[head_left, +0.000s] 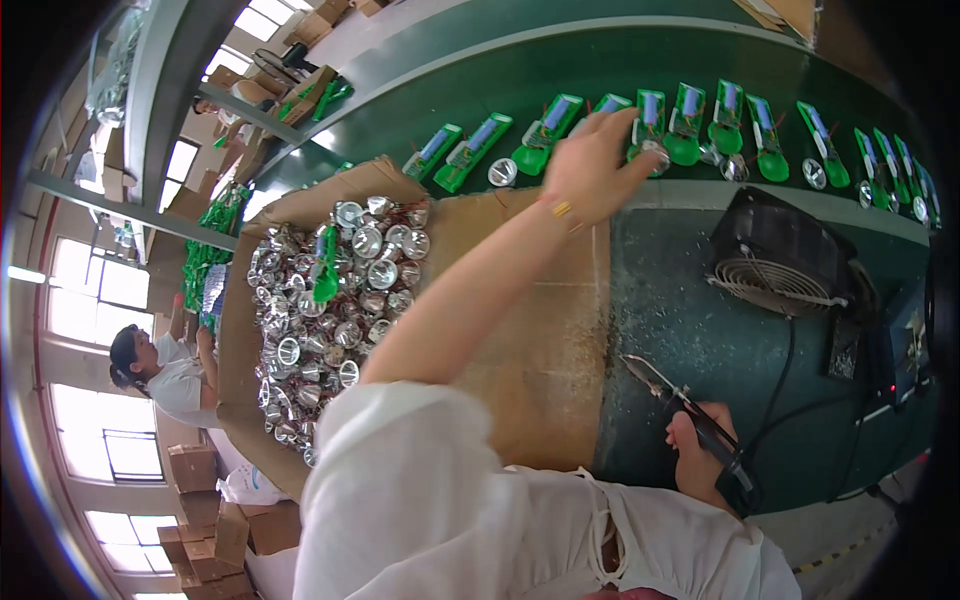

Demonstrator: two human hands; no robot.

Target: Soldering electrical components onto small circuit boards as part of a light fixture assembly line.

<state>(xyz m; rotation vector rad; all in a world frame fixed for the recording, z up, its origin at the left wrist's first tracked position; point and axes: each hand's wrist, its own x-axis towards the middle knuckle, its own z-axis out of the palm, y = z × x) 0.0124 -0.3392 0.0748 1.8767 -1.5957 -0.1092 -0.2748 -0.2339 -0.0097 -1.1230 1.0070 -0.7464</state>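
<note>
Our left hand (592, 165), fingers spread apart, touched a reflector (655, 150) upper centre. Our right hand (700, 455) clamped a soldering iron (690, 415) lower right.

Lying in cardboard tray (245, 330) at left: heap of reflector cups (330, 300). Running along conveyor belt (600, 70) behind tray: row of circuit boards (560, 125). Sitting on workbench (690, 330) right of tray, before belt: fan (785, 255). Reaching over tray to belt: left hand (590, 165). Resting near bench front edge: right hand (700, 455) gripping soldering iron (690, 410).
</note>
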